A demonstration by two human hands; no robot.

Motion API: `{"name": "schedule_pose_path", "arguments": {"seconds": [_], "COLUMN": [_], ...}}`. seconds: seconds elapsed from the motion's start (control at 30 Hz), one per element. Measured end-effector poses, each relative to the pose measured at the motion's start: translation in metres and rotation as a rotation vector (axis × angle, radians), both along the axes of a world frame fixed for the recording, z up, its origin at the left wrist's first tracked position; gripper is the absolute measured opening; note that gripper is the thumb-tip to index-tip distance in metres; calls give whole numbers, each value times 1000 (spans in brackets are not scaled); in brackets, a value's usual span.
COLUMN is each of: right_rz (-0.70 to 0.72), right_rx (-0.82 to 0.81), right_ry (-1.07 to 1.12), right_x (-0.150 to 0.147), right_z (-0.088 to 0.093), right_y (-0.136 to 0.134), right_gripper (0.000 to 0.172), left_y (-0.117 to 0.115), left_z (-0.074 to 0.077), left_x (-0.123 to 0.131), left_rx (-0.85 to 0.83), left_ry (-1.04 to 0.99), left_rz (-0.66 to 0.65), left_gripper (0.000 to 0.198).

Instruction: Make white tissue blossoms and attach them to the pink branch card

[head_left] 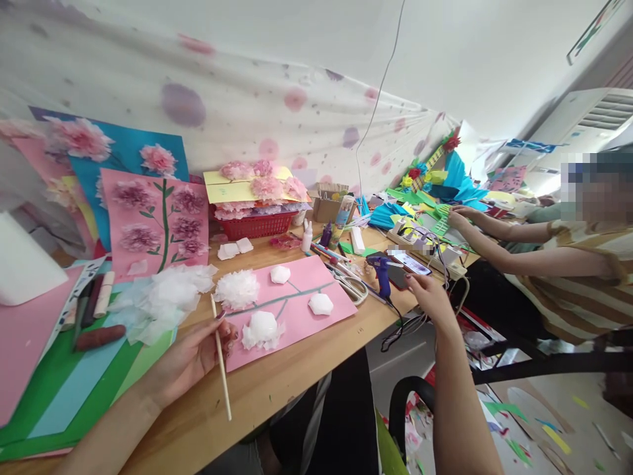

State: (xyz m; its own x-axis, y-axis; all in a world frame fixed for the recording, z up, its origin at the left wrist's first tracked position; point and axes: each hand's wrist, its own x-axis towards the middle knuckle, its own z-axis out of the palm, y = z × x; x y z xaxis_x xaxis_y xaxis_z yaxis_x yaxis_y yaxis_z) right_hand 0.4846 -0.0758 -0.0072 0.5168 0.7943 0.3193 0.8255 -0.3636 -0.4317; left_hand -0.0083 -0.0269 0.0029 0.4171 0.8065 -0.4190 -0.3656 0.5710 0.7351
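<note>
My left hand [205, 348] pinches a thin wooden stick [223, 369] between thumb and fingers, at the near left corner of a pink sheet [297, 333]. That sheet has a painted grey-green branch, a white tissue-paper flower [237, 289], a second flower [262, 330] with fewer petals, and two white paper pads [321, 304]. Farther right, my right hand [431, 300] has its fingers on the near end of a lit phone [411, 262]. Beside the phone stands a blue glue gun [382, 274], its cord hanging off the table edge.
Loose white tissue [168, 297] lies left of the sheet. Behind are a finished pink flower picture [157, 221] and a red basket [257, 226]. Scissors [353, 288] and pens lie right of the sheet. A co-worker [568, 244] handles green paper [440, 218] at the right.
</note>
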Motion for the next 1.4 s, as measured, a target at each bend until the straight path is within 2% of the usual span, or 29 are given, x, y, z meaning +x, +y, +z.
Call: {"name": "schedule_pose_path", "arguments": {"seconds": [0.1,0.23,0.47,0.67,0.87,1.07,1.17,1.27,1.4], "right_rz": [-42,-35,-128,-185,-199,-189,-142,-110,-131], "right_rx": [26,4,19,31,35,69,106,165,236], "right_ry": [-41,-67,-82,-117,-121,-91,-75,-53,-42], "right_x": [19,23,26,35,39,34,34,37,41], "right_z": [5,-3,-16,-20,-25,-27,-25,-22,-19], "right_y": [14,41,60,54,49,43,34,20,6], "right_gripper": [51,65,48,46,53,56,51,39,35], "left_y": [0,0,-1,0,-1,-2,-2,-3,-3], "left_z": [1,1,-2,-5,0,5,4,4,2], "left_x": [-1,-3,-4,-4,-1,-2,-3,-3,-4], "left_rx": [5,27,-45,-26,-63,-23,-46,-46,-32], "left_ry": [-16,-19,-50,-78,-42,-57,-53,-57,-79], "left_rz": [0,-18,-5,0,26,-10,9,11,-6], "left_gripper": [30,25,18,16,25,21,21,20,18]}}
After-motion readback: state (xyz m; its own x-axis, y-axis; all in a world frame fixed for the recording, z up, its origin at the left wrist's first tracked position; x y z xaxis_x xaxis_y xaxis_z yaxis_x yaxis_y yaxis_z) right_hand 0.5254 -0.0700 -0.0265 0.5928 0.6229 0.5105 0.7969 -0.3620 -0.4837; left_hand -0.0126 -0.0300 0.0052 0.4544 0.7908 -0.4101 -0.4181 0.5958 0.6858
